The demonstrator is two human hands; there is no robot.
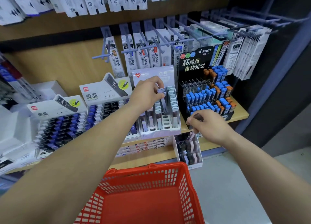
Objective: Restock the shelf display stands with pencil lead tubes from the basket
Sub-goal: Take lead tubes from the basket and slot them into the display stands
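From the head camera, both bare arms reach out over the red basket (182, 186) toward the shelf (239, 112).

The left hand (146, 93) is above the white display stand (159, 133). Its thumb and first fingers are curled in a tight pinch on the lilac cap end of a lead tube (163, 102). The tube hangs tilted, with its lower end down among the grey-capped tubes already standing in the stand's rows. The other fingers are folded toward the palm.

The right hand (210, 124) is lower and to the right, just in front of the black Pilot stand (190, 64) (the one filled with blue and orange tubes). Its fingers are curled closed around a dark tube (198, 117), of which only a short brownish end shows above the thumb. It may hold more than one, but motion blur makes that hard to tell.

Just below this hand, a small white box (176, 149) of dark and pale tubes sits at the shelf's front edge. To the left stand two Deli stands (55, 106) with black and purple tubes. Refill packs (129, 55) hang on hooks behind.
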